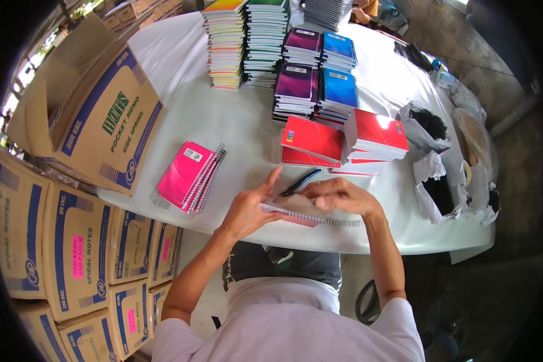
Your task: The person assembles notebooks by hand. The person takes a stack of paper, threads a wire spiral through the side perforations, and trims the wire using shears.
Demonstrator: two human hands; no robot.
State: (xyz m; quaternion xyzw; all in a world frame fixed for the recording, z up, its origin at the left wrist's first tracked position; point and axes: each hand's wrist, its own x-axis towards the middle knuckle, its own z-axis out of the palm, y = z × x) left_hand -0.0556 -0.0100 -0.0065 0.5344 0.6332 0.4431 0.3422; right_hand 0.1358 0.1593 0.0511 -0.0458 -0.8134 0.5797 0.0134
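Observed at the near edge of the white table point(235, 120): a spiral-bound notebook point(311, 216) lies flat, its wire coil facing the person. The left hand point(247, 208) rests open on the notebook's left end, fingers extended, pressing down rather than gripping. The right hand point(338, 196) is curled over the notebook's right part, fingers bent onto it; whether it pinches the coil cannot be told. Pliers with dark handles point(298, 182) lie on the table just beyond the hands, untouched. A fanned pile of pink notebooks point(187, 175) sits well to the left; red notebook stacks point(344, 142) stand behind the pliers. Cardboard cartons point(72, 241) are stacked beside the table's left
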